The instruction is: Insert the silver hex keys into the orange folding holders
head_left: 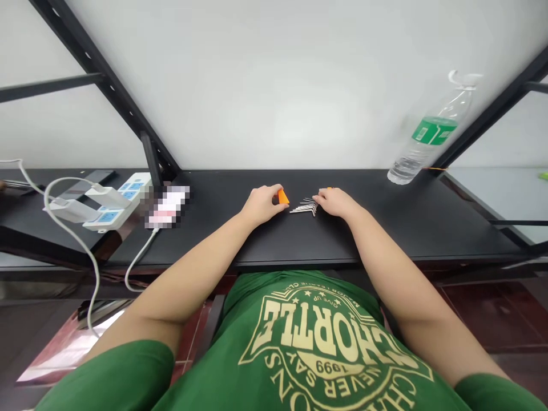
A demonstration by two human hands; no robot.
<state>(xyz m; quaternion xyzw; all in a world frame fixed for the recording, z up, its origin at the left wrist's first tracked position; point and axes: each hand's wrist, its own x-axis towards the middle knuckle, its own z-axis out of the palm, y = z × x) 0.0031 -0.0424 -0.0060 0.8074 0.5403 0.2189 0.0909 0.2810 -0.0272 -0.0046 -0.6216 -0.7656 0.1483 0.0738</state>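
My left hand [262,203] rests on the black shelf [385,228] with its fingers curled round a small orange piece [283,197]. Just right of it lies a fan of several silver hex keys [305,208]. My right hand [336,201] lies beside the keys, fingers bent and touching their right end; a bit of orange [329,188] shows behind its knuckles. Whether the right fingers pinch a key is too small to tell.
A plastic water bottle [432,137] with a green label leans at the shelf's back right. A white power strip [113,208] with plugs and white cables sits at the left, next to a blurred-out item [166,206]. Black frame bars rise on both sides.
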